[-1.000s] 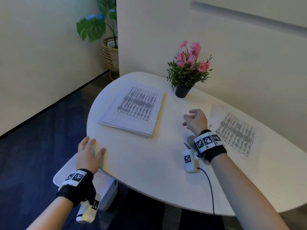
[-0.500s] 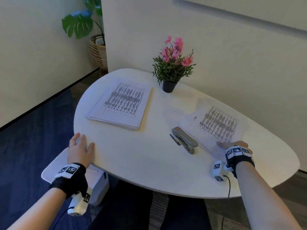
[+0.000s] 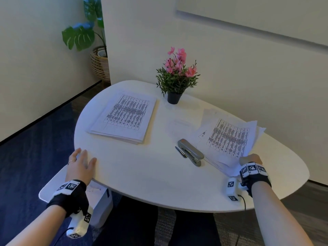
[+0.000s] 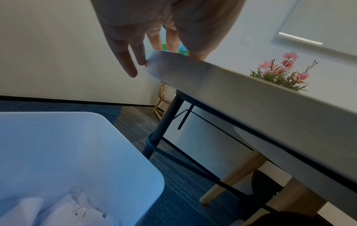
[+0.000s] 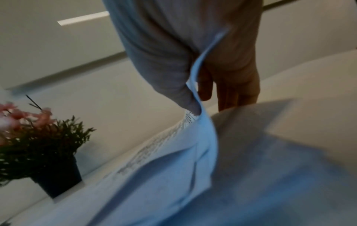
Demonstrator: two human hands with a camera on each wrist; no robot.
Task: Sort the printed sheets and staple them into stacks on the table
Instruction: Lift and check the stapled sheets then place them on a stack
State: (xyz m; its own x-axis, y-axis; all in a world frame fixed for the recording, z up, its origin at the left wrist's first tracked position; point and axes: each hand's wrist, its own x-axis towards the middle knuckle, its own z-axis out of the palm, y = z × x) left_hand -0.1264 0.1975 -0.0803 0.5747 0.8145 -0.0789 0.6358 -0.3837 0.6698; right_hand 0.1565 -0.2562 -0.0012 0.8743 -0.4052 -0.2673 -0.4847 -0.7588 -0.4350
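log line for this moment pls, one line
right hand: grips near edge of loose sheets | left hand: flat on table rim | stapler: untouched beside sheets | neat stack: far left

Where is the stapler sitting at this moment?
In the head view the stapler lies on the table, right of centre, between a pen and the loose sheets held by the right hand.

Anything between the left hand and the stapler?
Nothing visible. The left hand rests at the table's near-left edge; bare tabletop runs from it to the stapler. A pen lies against the stapler's left side.
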